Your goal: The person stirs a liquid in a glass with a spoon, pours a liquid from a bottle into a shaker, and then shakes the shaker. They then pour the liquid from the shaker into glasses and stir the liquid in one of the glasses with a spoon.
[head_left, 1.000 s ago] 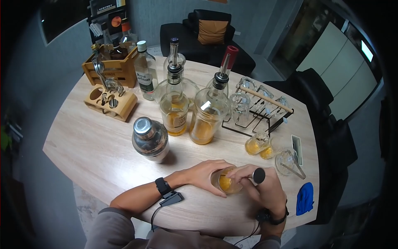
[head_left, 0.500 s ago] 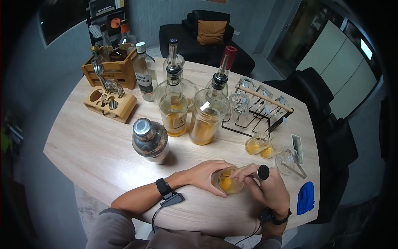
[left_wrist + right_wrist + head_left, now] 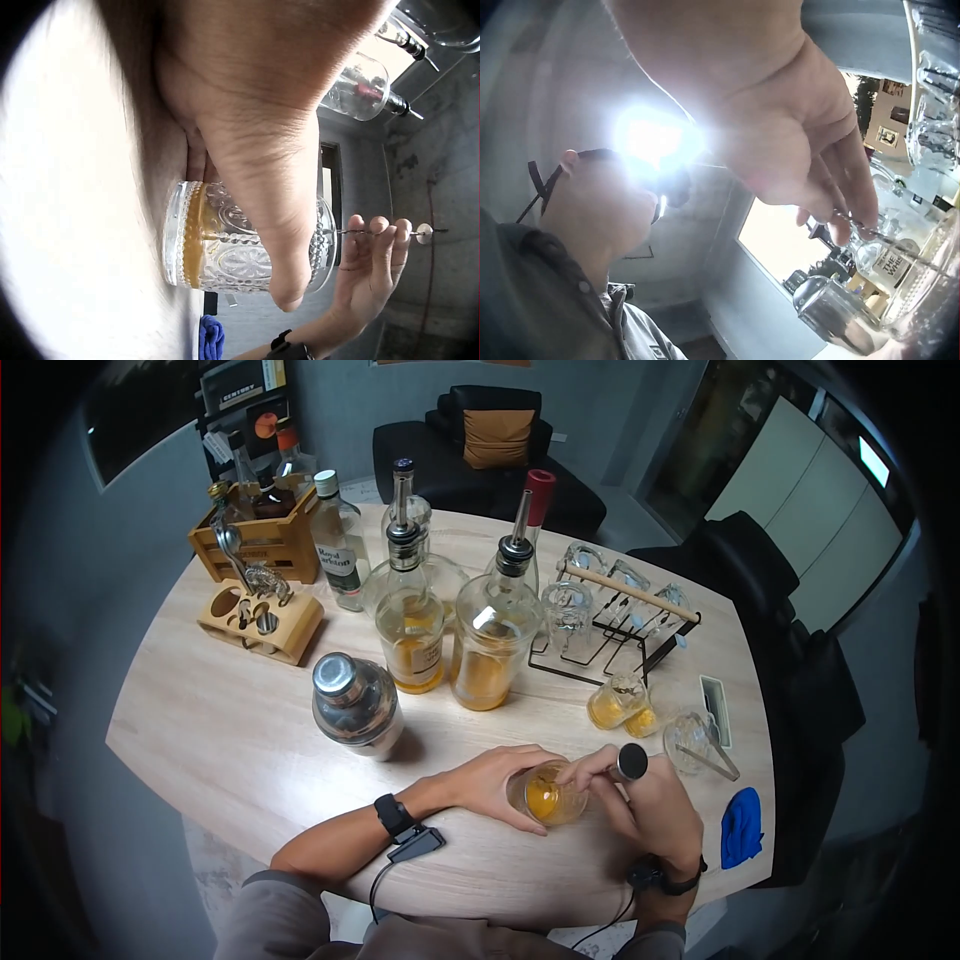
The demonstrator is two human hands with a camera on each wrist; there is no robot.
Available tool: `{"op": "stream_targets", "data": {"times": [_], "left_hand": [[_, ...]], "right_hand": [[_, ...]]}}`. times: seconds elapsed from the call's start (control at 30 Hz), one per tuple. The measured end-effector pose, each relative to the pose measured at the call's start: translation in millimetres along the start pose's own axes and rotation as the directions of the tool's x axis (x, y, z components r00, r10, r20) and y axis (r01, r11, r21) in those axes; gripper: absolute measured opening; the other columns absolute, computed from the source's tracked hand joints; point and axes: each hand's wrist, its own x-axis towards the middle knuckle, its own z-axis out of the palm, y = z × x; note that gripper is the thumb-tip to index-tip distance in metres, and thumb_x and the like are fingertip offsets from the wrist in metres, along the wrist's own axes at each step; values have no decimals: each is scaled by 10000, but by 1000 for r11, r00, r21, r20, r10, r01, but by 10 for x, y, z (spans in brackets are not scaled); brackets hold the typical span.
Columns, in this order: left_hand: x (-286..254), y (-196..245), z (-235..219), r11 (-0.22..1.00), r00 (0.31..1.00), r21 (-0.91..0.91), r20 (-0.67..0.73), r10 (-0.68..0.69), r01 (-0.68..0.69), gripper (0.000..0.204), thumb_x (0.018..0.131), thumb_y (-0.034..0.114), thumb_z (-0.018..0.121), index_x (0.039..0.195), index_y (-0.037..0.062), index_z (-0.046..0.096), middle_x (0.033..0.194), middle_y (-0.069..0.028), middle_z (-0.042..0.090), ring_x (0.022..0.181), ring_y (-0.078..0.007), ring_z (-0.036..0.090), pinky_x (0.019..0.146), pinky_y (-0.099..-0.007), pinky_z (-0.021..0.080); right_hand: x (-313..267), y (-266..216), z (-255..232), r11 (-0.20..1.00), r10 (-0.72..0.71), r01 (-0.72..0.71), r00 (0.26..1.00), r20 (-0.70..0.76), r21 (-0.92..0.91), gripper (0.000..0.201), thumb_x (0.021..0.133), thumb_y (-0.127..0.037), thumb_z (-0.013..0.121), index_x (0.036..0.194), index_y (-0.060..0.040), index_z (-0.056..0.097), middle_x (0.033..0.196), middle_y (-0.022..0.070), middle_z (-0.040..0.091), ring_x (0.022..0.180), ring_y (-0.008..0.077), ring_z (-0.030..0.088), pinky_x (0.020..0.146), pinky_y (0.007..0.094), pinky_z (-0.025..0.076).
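My left hand [image 3: 500, 785] grips an embossed glass [image 3: 240, 262] that stands on the table, thumb along its near side. Amber liquid [image 3: 543, 798] lies in the bottom of it. Over the rim, my right hand [image 3: 645, 805] pinches the thin twisted stem of a bar spoon [image 3: 900, 249] between thumb and fingers. The stem slants down into the glass, while its round flat end [image 3: 632, 761] sticks up above the knuckles. The spoon's lower tip is hidden. A metal cocktail shaker [image 3: 357, 705] stands to the left of the glass.
Pourer-topped bottles [image 3: 410, 640] stand ahead, beside a wooden tool stand [image 3: 262, 622] and bottle crate [image 3: 258, 550]. To the right are a glass rack [image 3: 630, 595], two small glasses of amber liquid [image 3: 612, 705], a glass bowl with tongs [image 3: 690, 740] and a blue cloth [image 3: 741, 828].
The spoon's flat end has shifted up and slightly right in the head view as my right hand moves a little. My left hand keeps its hold on the glass. The head view has tilted slightly.
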Motion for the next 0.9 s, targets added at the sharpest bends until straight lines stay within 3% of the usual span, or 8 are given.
{"op": "stream_targets", "data": {"times": [0.1, 0.27, 0.4, 0.47, 0.6, 0.67, 0.8, 0.9], "left_hand": [[7, -10, 11, 1000, 1000, 11, -18, 7, -7, 894, 663, 457, 907, 1369, 39, 551, 1264, -149, 647, 1157, -317, 626, 995, -409, 497], [16, -28, -2, 1000, 1000, 4, -1, 11, -11, 866, 632, 353, 952, 1340, 36, 567, 1265, -141, 638, 1158, -302, 625, 993, -395, 501], [-2, 2, 0, 1000, 1000, 5, -11, -16, 16, 858, 631, 346, 952, 1333, 33, 571, 1269, -142, 639, 1157, -304, 626, 1000, -398, 499], [-3, 22, 13, 1000, 999, 3, -23, -29, 29, 852, 631, 340, 951, 1329, 30, 573, 1272, -143, 638, 1156, -305, 627, 1003, -401, 498], [3, -39, 27, 1000, 999, 3, -36, 12, -12, 847, 635, 332, 948, 1330, 29, 572, 1271, -145, 637, 1151, -305, 628, 998, -399, 499], [-3, -67, 32, 1000, 1000, -10, -12, -7, 7, 842, 644, 339, 943, 1332, 28, 569, 1276, -148, 632, 1156, -309, 624, 1002, -398, 496], [11, 5, 3, 1000, 1000, 11, -6, -19, 19, 844, 649, 350, 938, 1337, 30, 567, 1275, -148, 632, 1159, -312, 623, 1009, -396, 493], [5, 17, 14, 999, 999, -18, -6, -46, 46, 857, 648, 363, 936, 1344, 31, 562, 1276, -148, 632, 1161, -316, 623, 1013, -398, 490]], "right_hand": [[-60, 15, -62, 997, 48, -48, 999, -15, -53, 141, 867, 95, 602, 947, -14, 641, 913, 119, 756, 854, 266, 752, 775, 320, 586], [-41, -7, -3, 992, -96, 111, 976, 196, -65, 92, 867, 60, 613, 916, -4, 657, 932, 109, 759, 851, 262, 750, 782, 313, 589], [-7, 69, 40, 989, -95, 102, 993, 76, -105, 89, 862, 45, 627, 923, -10, 661, 932, 100, 760, 843, 264, 748, 768, 307, 587], [-22, 7, -28, 996, 59, -57, 998, 28, -76, 97, 863, 42, 629, 929, -19, 666, 936, 92, 760, 825, 260, 746, 753, 310, 587], [-121, 47, -63, 988, 3, 16, 992, 124, -152, 81, 878, 29, 626, 920, -26, 669, 933, 89, 759, 802, 250, 742, 742, 311, 585], [-119, 59, -8, 986, -146, 157, 972, 184, -46, 78, 910, -73, 623, 964, -37, 666, 830, 141, 673, 722, 331, 677, 627, 384, 547], [-48, 131, 92, 981, -191, 191, 976, 104, 6, 89, 914, -80, 618, 981, -49, 669, 851, 141, 685, 732, 341, 678, 630, 396, 545], [-65, 67, 20, 990, -43, 44, 999, 11, -136, 78, 877, 10, 639, 928, -36, 676, 919, 88, 760, 806, 268, 742, 730, 325, 582]]}}
